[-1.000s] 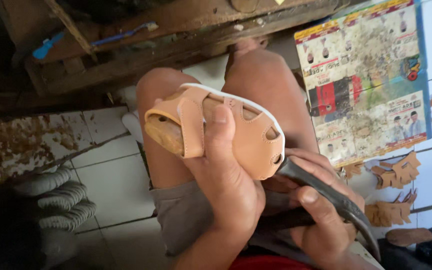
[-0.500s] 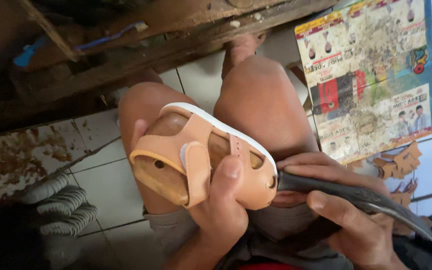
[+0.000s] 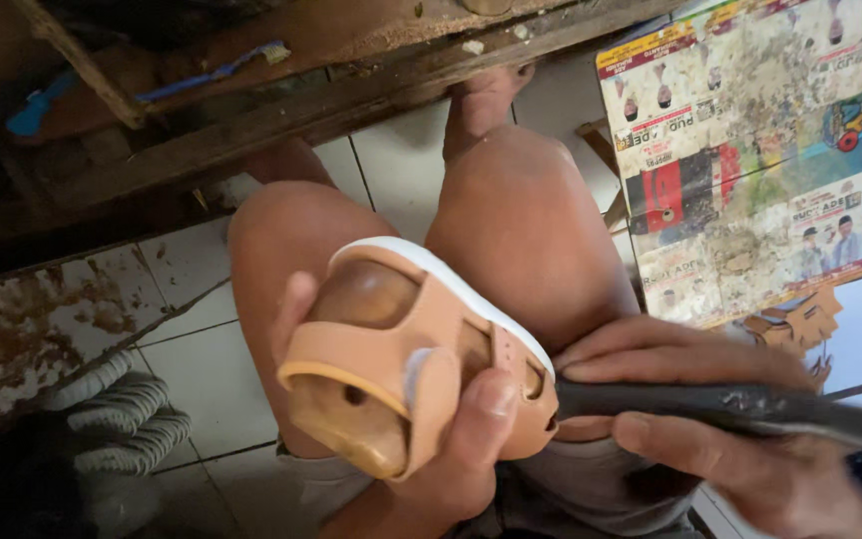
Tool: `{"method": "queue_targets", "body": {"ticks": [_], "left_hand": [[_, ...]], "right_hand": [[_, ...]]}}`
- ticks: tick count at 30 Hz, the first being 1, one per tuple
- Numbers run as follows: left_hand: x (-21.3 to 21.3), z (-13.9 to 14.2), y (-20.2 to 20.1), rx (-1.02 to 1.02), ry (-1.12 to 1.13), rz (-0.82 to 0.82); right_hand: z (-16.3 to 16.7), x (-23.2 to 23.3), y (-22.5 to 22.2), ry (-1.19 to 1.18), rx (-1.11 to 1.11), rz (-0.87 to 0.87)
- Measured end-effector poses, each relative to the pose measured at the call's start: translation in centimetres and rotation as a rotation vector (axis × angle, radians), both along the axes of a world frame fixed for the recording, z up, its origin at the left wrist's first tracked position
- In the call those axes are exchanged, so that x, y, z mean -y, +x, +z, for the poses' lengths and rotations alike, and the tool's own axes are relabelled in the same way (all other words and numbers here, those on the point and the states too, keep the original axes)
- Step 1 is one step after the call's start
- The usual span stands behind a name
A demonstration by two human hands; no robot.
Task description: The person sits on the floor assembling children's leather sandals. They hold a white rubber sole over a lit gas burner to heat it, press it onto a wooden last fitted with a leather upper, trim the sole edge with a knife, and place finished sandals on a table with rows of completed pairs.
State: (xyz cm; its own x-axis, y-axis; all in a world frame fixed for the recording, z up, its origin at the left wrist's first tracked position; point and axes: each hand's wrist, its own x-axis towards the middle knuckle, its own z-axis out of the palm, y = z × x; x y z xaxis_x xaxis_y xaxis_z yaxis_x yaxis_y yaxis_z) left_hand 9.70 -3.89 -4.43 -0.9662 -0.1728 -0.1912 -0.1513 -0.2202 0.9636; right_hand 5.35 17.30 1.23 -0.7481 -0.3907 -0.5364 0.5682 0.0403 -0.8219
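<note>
My left hand (image 3: 451,439) grips a small tan sandal (image 3: 411,349) mounted on a wooden shoe last, with a white sole edge along its upper right side. It rests over my bare knees (image 3: 511,220). My right hand (image 3: 710,419) holds a long dark tool (image 3: 740,407) whose tip meets the sandal's toe end at the right. My left thumb presses on the sandal's strap.
A worn wooden bench (image 3: 281,90) with a blue toothbrush (image 3: 192,75) runs across the top. A stained printed sheet (image 3: 740,160) lies on the white tiles at the right, with tan leather cut pieces (image 3: 800,324) beside it. Grey ribbed soles (image 3: 122,419) sit at lower left.
The sandal has turned and come lower in my left hand, its heel opening now facing me. My right hand brought the dark tool up against the sandal's end.
</note>
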Motion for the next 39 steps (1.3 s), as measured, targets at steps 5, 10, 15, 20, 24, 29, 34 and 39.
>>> {"method": "queue_targets", "body": {"ticks": [5, 10, 15, 20, 24, 29, 34, 39], "left_hand": [[0.0, 1.7, -1.4, 0.020, -0.037, 0.033], [0.8, 2.3, -4.5, -0.622, -1.017, 0.117], [0.7, 2.2, -4.9, -0.583, -1.018, 0.107], [0.4, 1.8, -2.6, -0.105, -0.100, 0.090], [0.4, 1.3, -1.4, -0.146, 0.289, -0.008], [0.8, 0.2, -0.7, -0.124, 0.367, -0.051], [1.7, -0.7, -0.7, -0.095, 0.346, -0.080], [1.7, -0.1, -0.9, -0.088, 0.337, -0.105]], "right_hand": [[0.9, -0.4, -1.1, 0.091, 0.042, 0.100], [-0.7, 1.0, 3.1, -0.017, -0.073, -0.126], [-1.9, 0.2, 4.9, 0.033, -0.169, -0.061], [-1.3, 0.5, 3.4, -0.054, 0.113, -0.355], [-0.5, -0.3, 1.7, 0.051, -0.103, -0.076], [-0.1, -2.0, -1.4, 0.314, -0.169, 0.348], [0.3, 0.3, -1.4, 0.048, 0.070, -0.030], [0.9, 0.3, -1.2, 0.278, -0.029, 0.113]]}}
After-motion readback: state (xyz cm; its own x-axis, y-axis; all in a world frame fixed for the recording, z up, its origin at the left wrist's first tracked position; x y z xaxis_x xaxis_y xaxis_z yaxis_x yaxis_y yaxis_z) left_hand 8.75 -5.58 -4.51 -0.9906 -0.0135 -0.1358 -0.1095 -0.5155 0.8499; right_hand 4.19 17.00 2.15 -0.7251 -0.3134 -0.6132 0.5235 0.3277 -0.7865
